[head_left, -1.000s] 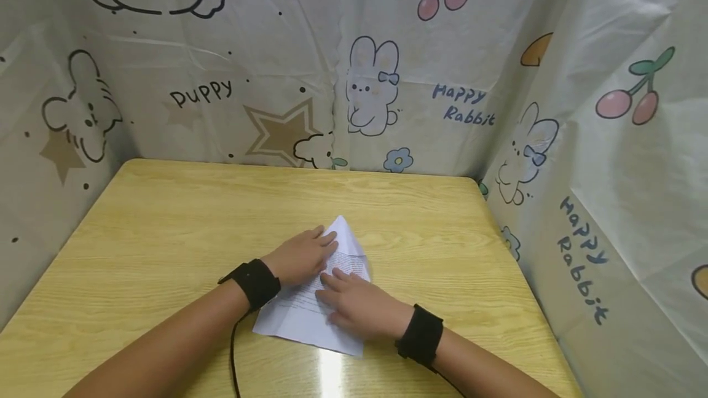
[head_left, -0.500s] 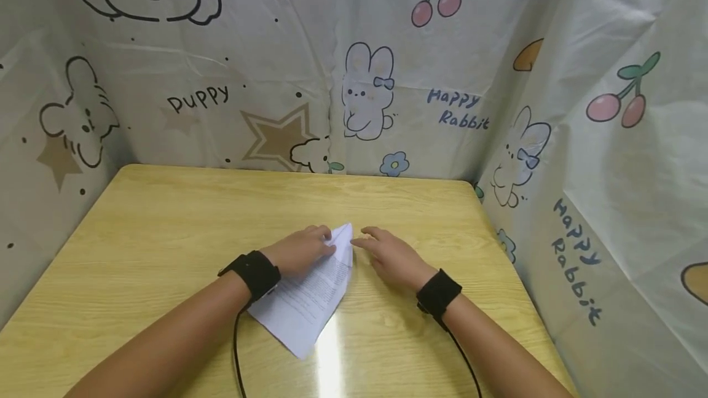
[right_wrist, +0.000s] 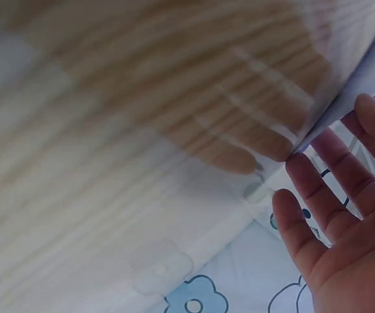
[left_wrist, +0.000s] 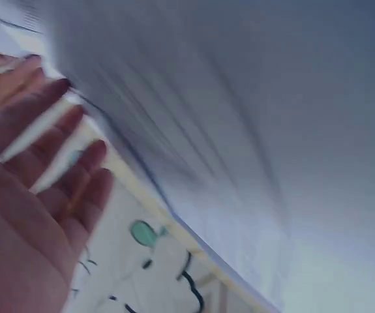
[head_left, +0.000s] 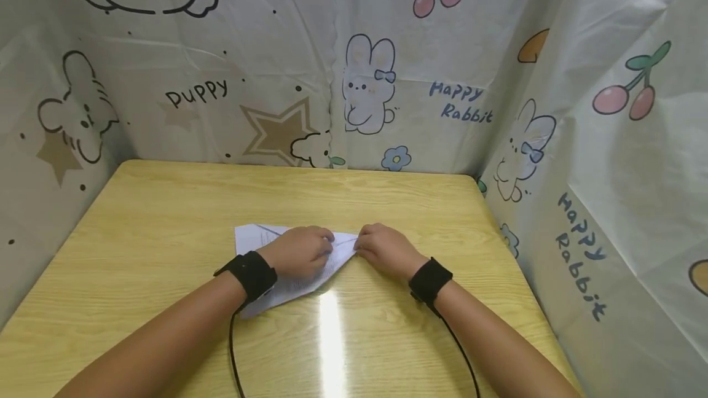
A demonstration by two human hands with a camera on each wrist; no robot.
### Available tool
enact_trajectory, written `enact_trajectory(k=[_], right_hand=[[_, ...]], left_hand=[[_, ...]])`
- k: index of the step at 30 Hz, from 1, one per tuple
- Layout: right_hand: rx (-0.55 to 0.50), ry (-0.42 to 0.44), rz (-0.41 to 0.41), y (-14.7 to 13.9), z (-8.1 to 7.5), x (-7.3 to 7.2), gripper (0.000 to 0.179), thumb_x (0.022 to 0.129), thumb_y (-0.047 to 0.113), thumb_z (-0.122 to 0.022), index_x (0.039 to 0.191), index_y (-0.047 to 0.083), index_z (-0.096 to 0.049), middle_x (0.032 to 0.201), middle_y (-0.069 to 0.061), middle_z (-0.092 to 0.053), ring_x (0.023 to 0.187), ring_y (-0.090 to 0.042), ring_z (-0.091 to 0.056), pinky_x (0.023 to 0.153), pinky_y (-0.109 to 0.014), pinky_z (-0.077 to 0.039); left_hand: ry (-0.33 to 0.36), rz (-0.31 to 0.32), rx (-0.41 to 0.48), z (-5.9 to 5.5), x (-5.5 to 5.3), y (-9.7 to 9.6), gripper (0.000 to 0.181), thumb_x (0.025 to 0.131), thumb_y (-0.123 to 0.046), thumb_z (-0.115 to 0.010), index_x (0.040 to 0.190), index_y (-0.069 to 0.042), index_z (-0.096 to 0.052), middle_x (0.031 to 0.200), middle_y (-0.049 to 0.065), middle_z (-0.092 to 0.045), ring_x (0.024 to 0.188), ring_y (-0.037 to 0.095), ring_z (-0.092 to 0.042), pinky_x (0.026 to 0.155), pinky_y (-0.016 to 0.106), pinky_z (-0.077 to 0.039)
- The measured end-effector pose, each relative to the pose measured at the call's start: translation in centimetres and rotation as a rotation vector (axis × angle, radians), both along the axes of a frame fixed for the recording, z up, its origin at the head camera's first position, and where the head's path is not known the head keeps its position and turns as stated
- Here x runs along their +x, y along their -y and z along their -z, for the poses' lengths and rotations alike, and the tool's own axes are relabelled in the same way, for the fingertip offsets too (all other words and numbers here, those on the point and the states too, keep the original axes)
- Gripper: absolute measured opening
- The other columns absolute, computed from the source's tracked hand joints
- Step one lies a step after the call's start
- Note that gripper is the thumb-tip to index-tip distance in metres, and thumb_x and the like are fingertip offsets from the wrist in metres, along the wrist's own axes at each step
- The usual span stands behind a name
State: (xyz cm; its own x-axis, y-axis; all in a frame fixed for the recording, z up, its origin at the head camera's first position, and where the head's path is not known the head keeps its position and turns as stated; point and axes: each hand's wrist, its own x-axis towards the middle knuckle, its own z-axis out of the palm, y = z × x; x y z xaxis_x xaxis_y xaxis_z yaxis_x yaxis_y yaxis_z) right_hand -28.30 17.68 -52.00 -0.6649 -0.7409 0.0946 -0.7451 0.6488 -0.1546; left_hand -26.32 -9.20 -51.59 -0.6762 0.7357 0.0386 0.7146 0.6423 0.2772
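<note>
Cartoon-printed cloth [head_left: 276, 48] behind a wood-grain table [head_left: 166, 201]

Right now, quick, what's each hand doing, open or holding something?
Left hand: open, resting on the folded paper.
Right hand: closed, pinching the folded paper.

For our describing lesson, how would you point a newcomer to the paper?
Start at the table. Near its middle, the paper lies under the left hand, pinched by the right hand. Unlike the cartoon curtain behind, it is folded and tapers to a point.
</note>
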Motion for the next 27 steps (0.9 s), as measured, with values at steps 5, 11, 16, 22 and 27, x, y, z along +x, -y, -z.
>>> enact_trajectory(k=[5, 11, 16, 22, 27], right_hand=[[0.03, 0.03, 0.032, 0.8, -0.4, 0.2, 0.014, 0.106, 0.028, -0.064, 0.102, 0.021, -0.076, 0.096, 0.006, -0.065, 0.084, -0.01, -0.058, 0.077, -0.029, -0.053], [0.074, 0.086, 0.086, 1.4, -0.1, -0.2, 0.017, 0.108, 0.027, -0.058, 0.105, 0.018, -0.072, 0.094, 0.005, -0.06, 0.079, -0.01, -0.054, 0.072, -0.026, -0.05], [0.097, 0.112, 0.116, 1.8, 0.4, -0.9, 0.019, 0.11, 0.027, -0.053, 0.109, 0.015, -0.068, 0.095, 0.001, -0.055, 0.077, -0.011, -0.053, 0.069, -0.026, -0.048], [0.084, 0.134, 0.133, 1.8, 0.6, -1.3, 0.014, 0.108, 0.028, -0.057, 0.105, 0.015, -0.062, 0.093, 0.001, -0.054, 0.077, -0.013, -0.053, 0.069, -0.027, -0.047], [0.085, 0.145, 0.13, 1.3, 0.3, -0.8, 0.015, 0.106, 0.024, -0.062, 0.119, 0.019, -0.064, 0.102, 0.003, -0.058, 0.083, -0.011, -0.054, 0.074, -0.026, -0.049]], left_hand=[[-0.014, -0.082, -0.017, -0.7, 0.7, -0.6, 0.058, 0.101, -0.059, -0.055, 0.104, -0.007, -0.079, 0.133, 0.014, -0.07, 0.118, 0.034, -0.066, 0.099, 0.049, -0.055], [-0.023, -0.135, -0.044, -0.4, 0.5, -0.7, 0.026, 0.103, -0.025, -0.065, 0.119, -0.008, -0.075, 0.125, 0.009, -0.069, 0.108, 0.028, -0.068, 0.089, 0.043, -0.059], [-0.002, -0.174, -0.049, 0.0, 0.1, -0.6, 0.033, 0.099, -0.011, -0.07, 0.132, -0.01, -0.067, 0.127, 0.005, -0.07, 0.115, 0.024, -0.068, 0.094, 0.039, -0.058], [-0.069, -0.145, -0.048, 0.3, 0.2, 0.0, 0.026, 0.094, -0.01, -0.076, 0.12, -0.012, -0.078, 0.129, 0.007, -0.072, 0.12, 0.027, -0.068, 0.1, 0.043, -0.057], [-0.074, -0.124, -0.053, 0.2, 0.4, 1.3, 0.028, 0.1, -0.012, -0.07, 0.125, -0.02, -0.079, 0.141, 0.017, -0.066, 0.13, 0.035, -0.063, 0.106, 0.049, -0.055]])
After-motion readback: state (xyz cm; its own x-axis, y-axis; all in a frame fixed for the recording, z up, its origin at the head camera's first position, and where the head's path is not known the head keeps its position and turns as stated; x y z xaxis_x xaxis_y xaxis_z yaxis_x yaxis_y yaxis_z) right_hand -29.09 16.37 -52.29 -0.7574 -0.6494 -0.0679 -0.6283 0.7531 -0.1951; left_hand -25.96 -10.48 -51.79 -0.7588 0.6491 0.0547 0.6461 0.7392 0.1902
